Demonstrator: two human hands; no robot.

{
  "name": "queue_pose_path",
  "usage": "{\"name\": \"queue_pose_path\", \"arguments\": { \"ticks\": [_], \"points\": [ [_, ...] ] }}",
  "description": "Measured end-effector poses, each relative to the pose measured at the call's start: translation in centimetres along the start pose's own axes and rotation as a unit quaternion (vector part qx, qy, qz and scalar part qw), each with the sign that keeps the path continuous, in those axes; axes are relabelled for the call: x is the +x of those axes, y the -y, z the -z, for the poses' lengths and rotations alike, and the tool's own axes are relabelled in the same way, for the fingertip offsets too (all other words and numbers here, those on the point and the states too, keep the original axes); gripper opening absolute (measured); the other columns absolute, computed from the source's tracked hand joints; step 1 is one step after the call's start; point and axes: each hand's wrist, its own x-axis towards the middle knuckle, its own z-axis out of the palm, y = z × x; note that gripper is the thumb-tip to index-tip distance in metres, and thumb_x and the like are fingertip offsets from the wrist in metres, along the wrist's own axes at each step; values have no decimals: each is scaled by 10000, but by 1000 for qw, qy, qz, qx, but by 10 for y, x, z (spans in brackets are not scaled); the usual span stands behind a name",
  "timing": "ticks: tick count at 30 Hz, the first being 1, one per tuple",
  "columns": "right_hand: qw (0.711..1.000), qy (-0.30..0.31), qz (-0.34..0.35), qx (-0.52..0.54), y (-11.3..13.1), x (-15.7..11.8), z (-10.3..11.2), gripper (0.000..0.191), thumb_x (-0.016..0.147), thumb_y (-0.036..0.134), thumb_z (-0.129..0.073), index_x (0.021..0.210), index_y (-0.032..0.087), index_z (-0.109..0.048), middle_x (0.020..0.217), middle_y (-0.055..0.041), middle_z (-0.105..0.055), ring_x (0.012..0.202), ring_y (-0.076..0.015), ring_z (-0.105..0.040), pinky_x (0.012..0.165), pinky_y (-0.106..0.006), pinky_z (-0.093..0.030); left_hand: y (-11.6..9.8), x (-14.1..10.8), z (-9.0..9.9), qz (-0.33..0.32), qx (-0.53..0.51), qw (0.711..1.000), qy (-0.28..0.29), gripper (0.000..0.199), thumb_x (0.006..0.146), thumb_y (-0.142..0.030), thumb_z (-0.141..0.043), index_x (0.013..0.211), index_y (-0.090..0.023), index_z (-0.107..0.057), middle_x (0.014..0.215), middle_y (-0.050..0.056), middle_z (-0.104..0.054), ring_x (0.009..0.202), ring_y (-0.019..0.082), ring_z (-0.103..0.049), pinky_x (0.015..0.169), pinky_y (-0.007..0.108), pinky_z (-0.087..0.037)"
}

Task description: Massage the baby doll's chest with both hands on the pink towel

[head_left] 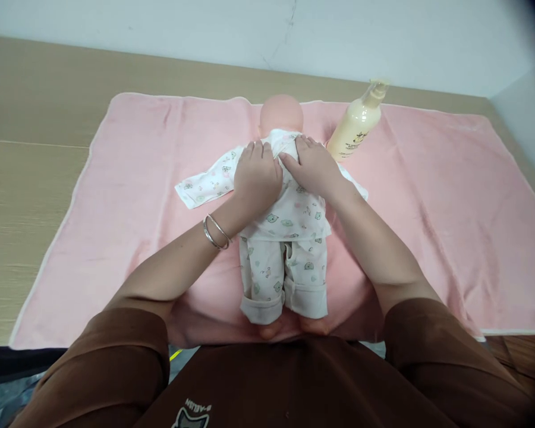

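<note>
A baby doll [282, 113] lies on a pink blanket [129, 154], its bald head away from me and its feet close to my body. It wears a white patterned shirt [294, 217] and matching trousers [267, 270] with turned-up cuffs. My left hand [259, 178] is on the upper part of the shirt, fingers curled down and pressed together on the cloth near the collar. Beside it, my right hand [316, 166] rests on the other shoulder of the shirt, its thumb stretched apart from the fingers. Both hands hide part of the shirt's upper area.
A cream pump bottle [354, 128] stands on the blanket just right of the doll's head. The wooden table [31, 178] shows around the blanket, and a white wall [182, 32] rises behind it. One shirt sleeve [207, 181] spreads out to the left.
</note>
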Motion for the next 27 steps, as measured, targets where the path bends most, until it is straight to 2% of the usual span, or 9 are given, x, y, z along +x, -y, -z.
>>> {"name": "queue_pose_path", "arguments": {
  "ticks": [4,9,16,22,27],
  "points": [
    [998,-46,-8,-33,4,-1,-11,680,1085,574,-232,1441,90,-551,1491,-242,-614,1399,-427,-540,1194,-649,-390,15,14,1,6,-15,999,30,415,1021,-355,-392,1258,-152,-665,1365,207,-705,1411,367,-589,1288,591,-394],
    [996,-55,-25,-63,14,-5,-10,646,1088,532,-229,1335,85,-626,1284,-246,-712,1249,-411,-628,1119,-602,-460,33,25,-4,23,-36,999,21,476,982,-367,-448,1363,-167,-651,1442,153,-691,1401,311,-605,1284,507,-422],
    [996,-60,-31,-60,15,-7,-7,635,1077,528,-235,1301,90,-635,1207,-242,-731,1180,-413,-655,1073,-605,-487,30,21,-7,27,-36,999,9,480,992,-386,-444,1372,-181,-655,1421,151,-702,1390,313,-611,1278,520,-423],
    [994,-59,-33,-81,17,-7,-6,609,1088,507,-231,1286,96,-636,1189,-228,-730,1165,-389,-658,1053,-561,-498,32,22,-7,30,-48,998,9,466,1002,-409,-445,1358,-198,-661,1409,143,-709,1391,312,-609,1279,514,-421],
    [993,-52,-39,-94,18,-7,-5,557,1085,462,-273,1240,75,-642,1165,-236,-729,1121,-385,-675,1020,-548,-500,27,21,-1,44,-60,997,26,480,990,-394,-450,1369,-176,-647,1448,148,-685,1433,324,-578,1305,500,-382]
  ]
}}
